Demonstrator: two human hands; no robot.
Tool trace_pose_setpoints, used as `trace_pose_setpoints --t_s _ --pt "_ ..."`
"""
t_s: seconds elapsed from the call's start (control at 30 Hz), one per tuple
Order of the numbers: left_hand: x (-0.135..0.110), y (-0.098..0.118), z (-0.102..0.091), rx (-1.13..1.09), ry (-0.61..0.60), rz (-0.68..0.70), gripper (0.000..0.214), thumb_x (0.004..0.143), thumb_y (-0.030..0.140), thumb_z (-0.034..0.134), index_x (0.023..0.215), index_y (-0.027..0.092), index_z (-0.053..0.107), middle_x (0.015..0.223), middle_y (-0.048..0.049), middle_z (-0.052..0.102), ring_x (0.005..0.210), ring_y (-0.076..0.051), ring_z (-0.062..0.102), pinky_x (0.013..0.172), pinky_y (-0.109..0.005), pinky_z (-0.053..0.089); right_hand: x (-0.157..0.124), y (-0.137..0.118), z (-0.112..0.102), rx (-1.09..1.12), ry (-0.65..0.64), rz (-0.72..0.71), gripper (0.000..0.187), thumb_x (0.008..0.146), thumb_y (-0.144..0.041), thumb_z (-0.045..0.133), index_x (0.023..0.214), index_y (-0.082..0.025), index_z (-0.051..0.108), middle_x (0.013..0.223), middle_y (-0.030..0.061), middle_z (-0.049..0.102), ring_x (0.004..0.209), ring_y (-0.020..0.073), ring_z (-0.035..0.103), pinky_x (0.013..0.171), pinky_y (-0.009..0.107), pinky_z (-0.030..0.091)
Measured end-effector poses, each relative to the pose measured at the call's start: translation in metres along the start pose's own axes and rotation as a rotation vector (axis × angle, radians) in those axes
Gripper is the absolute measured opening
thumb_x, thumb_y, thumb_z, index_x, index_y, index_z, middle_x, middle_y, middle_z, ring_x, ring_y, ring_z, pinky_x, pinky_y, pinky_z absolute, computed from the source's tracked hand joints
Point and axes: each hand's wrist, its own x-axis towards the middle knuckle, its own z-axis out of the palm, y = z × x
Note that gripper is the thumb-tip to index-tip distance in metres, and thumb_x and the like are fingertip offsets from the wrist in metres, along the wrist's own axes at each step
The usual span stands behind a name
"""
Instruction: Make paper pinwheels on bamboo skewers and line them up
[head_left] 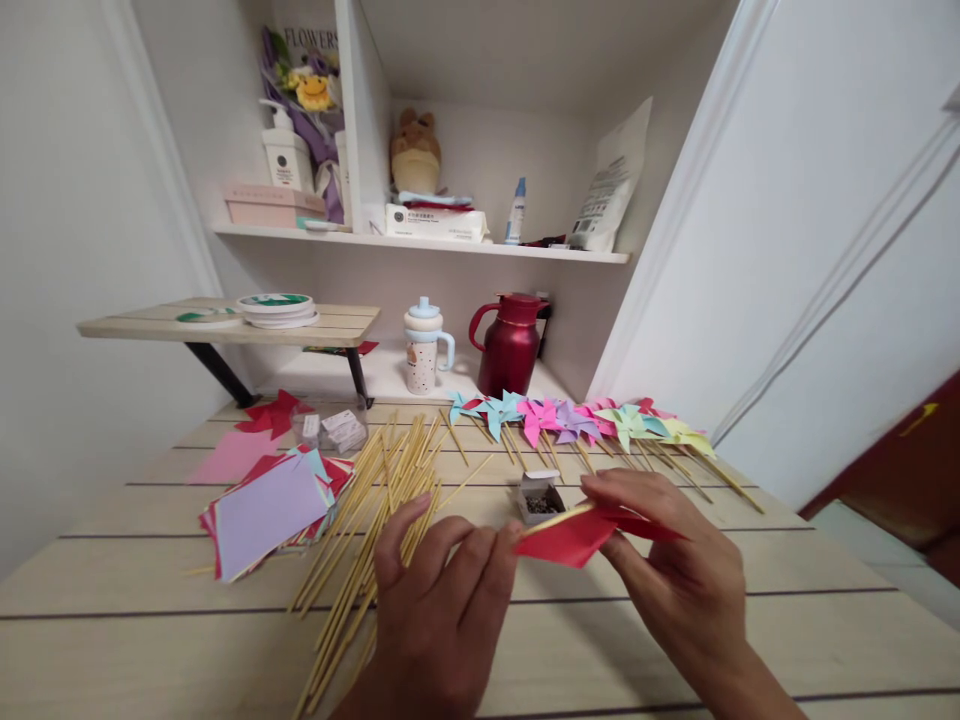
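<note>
Over the front middle of the table, a red paper pinwheel (568, 543) and a thin wooden stick (559, 519) are held together, the stick lying along the paper's upper edge. My left hand (446, 595) is closed on the near end of the stick, its fingertips by the pinwheel's left corner. Fingers of my right hand (675, 570) pinch the pinwheel where it meets the stick's other end. That joint is hidden behind the fingers. Just behind the paper stands a small open box (539, 482) of dark little pins or tacks.
Loose sticks (360, 540) spread left of my hands. Beside them lie stacked coloured paper sheets (266, 515), a red pinwheel (276, 413) and a clear container (343, 430). Several finished pinwheels (577, 422) line the back, before a red jug (511, 345) and a cup (422, 355).
</note>
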Motion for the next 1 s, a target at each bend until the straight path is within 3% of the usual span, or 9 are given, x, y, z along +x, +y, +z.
trace_pose_setpoints --t_s 0.17,0.3,0.4,0.5,0.57,0.67,0.87,1.0 --pt "0.000 -0.001 0.004 -0.015 -0.015 -0.103 0.020 0.095 0.012 0.053 0.101 0.019 0.072 0.085 0.0002 0.076 0.085 -0.015 0.065 0.108 -0.042 0.026 -0.002 0.008 0.006 0.062 0.052 0.070 0.056 0.083 -0.017 0.075 0.134 -0.030 0.056 0.112 0.0084 0.065 0.097 0.0253 0.066 0.087 0.047 0.054" --pt "-0.001 -0.006 0.011 -0.114 -0.047 -0.328 0.020 0.091 0.013 0.056 0.092 0.023 0.073 0.077 0.0007 0.074 0.074 -0.017 0.064 0.091 -0.039 0.041 -0.002 0.012 0.009 0.071 0.126 0.116 0.066 0.081 -0.023 0.078 0.139 -0.032 0.048 0.123 0.0090 0.062 0.109 0.0288 0.064 0.103 0.059 0.043" --pt "0.002 -0.007 0.014 -0.377 -0.125 -0.716 0.015 0.087 0.022 0.061 0.090 0.024 0.076 0.078 -0.0023 0.076 0.077 -0.021 0.068 0.076 -0.036 0.049 -0.002 0.007 0.009 0.152 0.217 0.183 0.056 0.087 -0.025 0.069 0.139 -0.029 0.048 0.121 0.0088 0.062 0.106 0.0271 0.064 0.104 0.058 0.042" --pt "0.006 -0.004 0.017 -0.681 -0.203 -1.193 0.016 0.084 0.029 0.064 0.087 0.022 0.078 0.075 -0.0036 0.076 0.080 -0.023 0.070 0.079 -0.036 0.051 -0.004 -0.002 0.010 0.209 0.261 0.226 0.039 0.091 -0.022 0.062 0.130 -0.026 0.057 0.101 0.0056 0.066 0.089 0.0223 0.067 0.091 0.045 0.052" --pt "0.006 -0.001 0.019 -0.820 -0.172 -1.361 0.018 0.081 0.033 0.067 0.088 0.020 0.078 0.075 -0.0041 0.076 0.080 -0.023 0.070 0.083 -0.037 0.051 -0.008 -0.009 0.011 0.217 0.207 0.256 0.029 0.094 -0.020 0.057 0.122 -0.025 0.063 0.083 0.0018 0.066 0.070 0.0171 0.066 0.071 0.033 0.056" --pt "0.002 0.001 0.024 -0.919 -0.072 -1.491 0.019 0.076 0.033 0.071 0.087 0.018 0.077 0.078 -0.0059 0.076 0.083 -0.024 0.069 0.086 -0.037 0.049 -0.015 -0.017 0.014 0.213 0.018 0.233 0.020 0.096 -0.018 0.052 0.107 -0.024 0.068 0.068 -0.0017 0.063 0.054 0.0119 0.062 0.052 0.023 0.050" --pt "-0.006 -0.001 0.025 -0.986 0.051 -1.620 0.027 0.071 0.033 0.077 0.092 0.016 0.076 0.089 -0.0087 0.077 0.090 -0.024 0.068 0.089 -0.037 0.046 -0.014 -0.028 0.029 0.216 -0.273 0.096 0.015 0.094 -0.017 0.056 0.096 -0.023 0.069 0.066 -0.0021 0.066 0.053 0.0113 0.063 0.050 0.020 0.050" --pt "-0.006 -0.002 0.025 -1.003 0.091 -1.613 0.026 0.073 0.034 0.077 0.092 0.017 0.076 0.091 -0.0089 0.077 0.094 -0.025 0.068 0.092 -0.038 0.045 -0.012 -0.032 0.040 0.258 -0.430 0.134 0.016 0.095 -0.019 0.054 0.088 -0.022 0.069 0.071 0.0001 0.070 0.058 0.0121 0.067 0.049 0.018 0.051"
